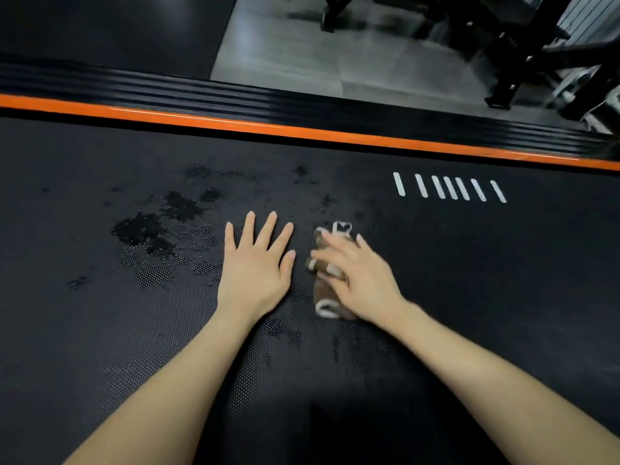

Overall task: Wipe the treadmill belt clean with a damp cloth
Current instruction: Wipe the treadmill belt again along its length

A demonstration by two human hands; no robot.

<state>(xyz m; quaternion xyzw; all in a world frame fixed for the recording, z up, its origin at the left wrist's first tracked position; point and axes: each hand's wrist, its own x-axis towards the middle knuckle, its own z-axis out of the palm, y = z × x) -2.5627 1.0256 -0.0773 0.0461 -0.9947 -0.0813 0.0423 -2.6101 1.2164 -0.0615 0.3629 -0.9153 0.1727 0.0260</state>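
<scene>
Just left of where your right hand point(359, 276) presses the cloth point(323, 297), your flat left hand point(255, 263) blocks passage; rightward and beyond, bare belt point(486, 263) lies free to the orange rail point(302, 130).

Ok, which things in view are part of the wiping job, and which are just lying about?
Part of the job: treadmill belt; wet patches on it; cloth, under the right hand; left hand, flat on the belt.
Just lying about: equipment frame; grey floor; floor mat; orange strip along the belt's edge.
</scene>
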